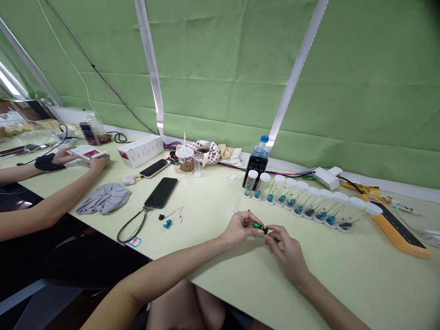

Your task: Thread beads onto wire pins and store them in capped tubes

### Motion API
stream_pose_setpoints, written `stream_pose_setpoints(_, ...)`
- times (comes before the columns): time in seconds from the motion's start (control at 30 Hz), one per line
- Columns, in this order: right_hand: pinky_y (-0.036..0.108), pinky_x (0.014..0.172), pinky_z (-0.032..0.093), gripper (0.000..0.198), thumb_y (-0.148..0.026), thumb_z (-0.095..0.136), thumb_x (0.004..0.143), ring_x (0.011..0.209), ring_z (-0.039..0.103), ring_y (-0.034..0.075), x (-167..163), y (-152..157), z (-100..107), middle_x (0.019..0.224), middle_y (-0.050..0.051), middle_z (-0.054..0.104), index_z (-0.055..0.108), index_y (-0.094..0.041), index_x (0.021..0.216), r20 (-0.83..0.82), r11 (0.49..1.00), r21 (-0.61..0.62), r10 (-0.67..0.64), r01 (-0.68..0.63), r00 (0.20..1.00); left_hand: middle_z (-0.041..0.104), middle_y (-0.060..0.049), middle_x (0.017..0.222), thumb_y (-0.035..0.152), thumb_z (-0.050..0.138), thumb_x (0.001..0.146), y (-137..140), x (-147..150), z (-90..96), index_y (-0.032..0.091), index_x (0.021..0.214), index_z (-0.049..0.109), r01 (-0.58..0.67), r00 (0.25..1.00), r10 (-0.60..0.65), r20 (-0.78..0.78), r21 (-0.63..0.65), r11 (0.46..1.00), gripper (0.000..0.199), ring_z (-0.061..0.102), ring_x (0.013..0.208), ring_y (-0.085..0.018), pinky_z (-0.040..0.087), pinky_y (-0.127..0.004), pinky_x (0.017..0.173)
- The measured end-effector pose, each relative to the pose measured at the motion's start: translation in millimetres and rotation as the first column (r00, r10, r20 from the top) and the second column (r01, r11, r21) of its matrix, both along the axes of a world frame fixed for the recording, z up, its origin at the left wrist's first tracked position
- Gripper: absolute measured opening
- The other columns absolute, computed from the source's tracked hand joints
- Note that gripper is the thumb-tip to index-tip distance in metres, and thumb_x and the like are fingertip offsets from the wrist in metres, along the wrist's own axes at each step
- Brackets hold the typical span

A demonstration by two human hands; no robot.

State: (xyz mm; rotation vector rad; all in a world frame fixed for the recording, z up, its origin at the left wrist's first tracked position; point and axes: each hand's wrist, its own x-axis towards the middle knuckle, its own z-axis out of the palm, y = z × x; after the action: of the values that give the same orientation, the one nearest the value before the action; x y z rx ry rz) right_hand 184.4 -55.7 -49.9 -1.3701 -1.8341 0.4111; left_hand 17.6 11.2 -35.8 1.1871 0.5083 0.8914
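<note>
Just above the table, my left hand point(240, 230) is closed on a small shiny green metal part point(257, 225). A black round knob point(266, 230) sits at that part's right end. The fingertips of my right hand point(288, 252) pinch at this knob, so both hands meet on the one piece. A thin wire seems to stick out to the left, partly hidden by my left fingers. Left of my hands lie a loose blue part point(167, 223), a black disc point(161, 217) and a bent wire point(178, 213).
Behind my hands runs a row of white-capped clear tubes point(291, 195) holding coloured parts. A phone with a timer point(256, 167) leans on a bottle point(261, 145). An orange power strip point(398, 229) lies right; a dark phone point(161, 192) left. A co-worker's hands point(98, 162) hold a white box.
</note>
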Motion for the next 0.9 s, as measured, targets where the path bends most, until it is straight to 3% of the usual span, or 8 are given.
stream_pose_setpoints(0.23, 0.022, 0.051, 0.044, 0.019, -0.034, 0.040, 0.092, 0.052, 0.057, 0.013, -1.6, 1.3, 1.6, 0.062, -0.003, 0.060, 0.044, -0.021, 0.105, 0.030, 0.999, 0.040, -0.002, 0.001, 1.000, 0.063, -0.005, 0.077, 0.027, 0.079, 0.058, -0.5, 0.1, 0.0, 0.011, 0.080, 0.064, -0.020, 0.999, 0.019, 0.030, 0.032, 0.999, 0.031, 0.059, 0.068, -0.012, 0.047, -0.026, 0.065)
stream_pose_setpoints(0.47, 0.020, 0.053, 0.045, 0.019, -0.032, 0.040, 0.093, 0.054, 0.057, 0.011, -3.1, 4.2, 4.9, 0.065, -0.002, 0.062, 0.046, -0.021, 0.106, 0.047, 0.997, 0.080, 0.002, -0.006, 0.999, 0.061, -0.004, 0.077, 0.030, 0.078, 0.059, 2.7, -1.4, 2.6, 0.012, 0.079, 0.065, -0.035, 0.998, 0.037, -0.051, 0.050, 0.998, 0.030, 0.056, 0.066, -0.011, 0.046, -0.024, 0.063)
stream_pose_setpoints(0.9, 0.022, 0.057, 0.042, 0.020, -0.034, 0.041, 0.093, 0.056, 0.054, 0.013, -1.4, 5.1, 1.6, 0.067, -0.002, 0.060, 0.043, -0.022, 0.110, -0.016, 1.000, 0.024, 0.019, -0.019, 1.000, 0.061, -0.003, 0.073, 0.026, 0.078, 0.060, 2.8, -0.1, -1.4, 0.012, 0.079, 0.064, -0.013, 1.000, 0.013, -0.025, -0.007, 1.000, 0.027, 0.054, 0.062, -0.009, 0.043, -0.024, 0.060)
